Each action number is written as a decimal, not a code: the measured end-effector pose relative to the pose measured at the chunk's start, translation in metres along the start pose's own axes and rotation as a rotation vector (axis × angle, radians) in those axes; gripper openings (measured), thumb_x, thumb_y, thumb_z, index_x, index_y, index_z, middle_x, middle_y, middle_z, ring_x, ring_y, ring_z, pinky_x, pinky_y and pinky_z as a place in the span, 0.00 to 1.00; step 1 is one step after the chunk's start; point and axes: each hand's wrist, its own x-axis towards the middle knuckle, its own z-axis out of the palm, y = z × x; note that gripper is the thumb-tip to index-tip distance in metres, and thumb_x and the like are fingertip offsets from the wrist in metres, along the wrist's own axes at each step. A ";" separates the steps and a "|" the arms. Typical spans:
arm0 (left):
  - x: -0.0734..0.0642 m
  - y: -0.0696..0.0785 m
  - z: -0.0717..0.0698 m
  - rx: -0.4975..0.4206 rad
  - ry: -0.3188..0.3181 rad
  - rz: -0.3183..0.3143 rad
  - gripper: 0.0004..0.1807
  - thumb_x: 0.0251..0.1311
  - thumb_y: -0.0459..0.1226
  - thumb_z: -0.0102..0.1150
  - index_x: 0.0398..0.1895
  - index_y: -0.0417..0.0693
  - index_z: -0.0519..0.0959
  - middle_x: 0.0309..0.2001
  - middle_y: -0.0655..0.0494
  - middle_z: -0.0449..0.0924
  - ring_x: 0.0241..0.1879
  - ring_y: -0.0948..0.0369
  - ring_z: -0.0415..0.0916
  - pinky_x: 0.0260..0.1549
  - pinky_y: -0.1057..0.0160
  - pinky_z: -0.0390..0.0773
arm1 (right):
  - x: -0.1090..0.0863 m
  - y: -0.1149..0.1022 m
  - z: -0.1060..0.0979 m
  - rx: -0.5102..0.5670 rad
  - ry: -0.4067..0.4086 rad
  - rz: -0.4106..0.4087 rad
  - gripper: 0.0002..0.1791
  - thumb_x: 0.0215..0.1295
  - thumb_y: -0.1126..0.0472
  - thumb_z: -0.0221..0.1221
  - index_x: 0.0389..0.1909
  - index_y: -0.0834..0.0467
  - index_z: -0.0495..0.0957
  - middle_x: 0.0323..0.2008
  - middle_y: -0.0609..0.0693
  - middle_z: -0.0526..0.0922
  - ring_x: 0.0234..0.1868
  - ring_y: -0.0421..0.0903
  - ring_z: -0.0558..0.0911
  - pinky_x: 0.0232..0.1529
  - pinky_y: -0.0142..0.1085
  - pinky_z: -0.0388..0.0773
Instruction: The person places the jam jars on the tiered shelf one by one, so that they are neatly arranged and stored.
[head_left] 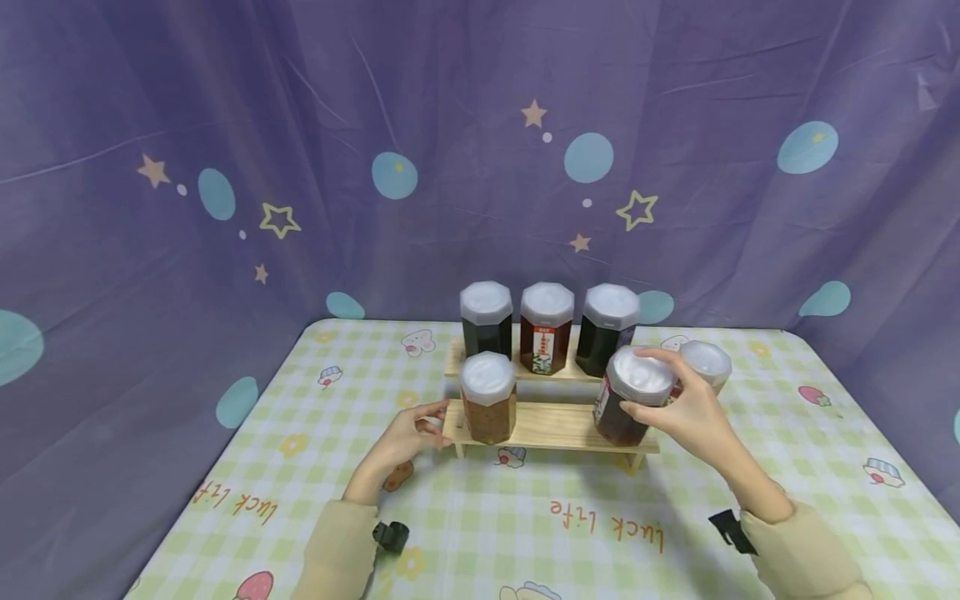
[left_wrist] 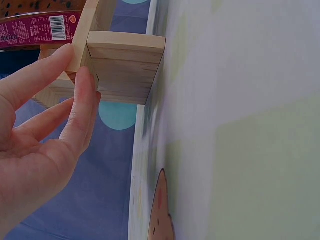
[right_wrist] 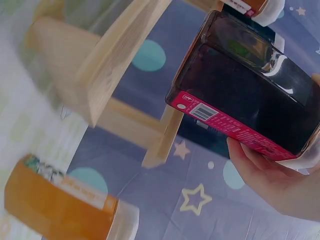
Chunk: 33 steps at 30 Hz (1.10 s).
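Note:
A dark-filled jar (head_left: 621,418) with a white lid is held by my right hand (head_left: 696,415), thumb and fingers around its lid end. In the right wrist view, the jar (right_wrist: 240,85) shows a pink barcode label and a gap between its base and the lower board. My left hand (head_left: 405,435) pinches the left end of the two-step wooden rack (head_left: 551,425); in the left wrist view its thumb and fingers (left_wrist: 82,95) meet the board's end. A brown-filled jar (head_left: 489,408) stands at the left of the lower step.
On the upper step stand a dark jar (head_left: 487,333), a red-brown jar (head_left: 546,333) and another dark jar (head_left: 603,337). An orange jar (right_wrist: 60,200) stands on the table right of the rack. A checked cloth (head_left: 360,400) covers the table; a purple curtain (head_left: 465,233) hangs behind.

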 end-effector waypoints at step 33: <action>0.016 -0.031 -0.002 -0.001 0.019 0.004 0.34 0.46 0.28 0.63 0.59 0.33 0.63 0.48 0.39 0.68 0.32 0.60 0.74 0.28 0.66 0.73 | 0.017 -0.015 0.068 0.197 -0.099 -0.020 0.34 0.37 0.64 0.70 0.51 0.51 0.69 0.47 0.58 0.74 0.41 0.53 0.77 0.38 0.42 0.74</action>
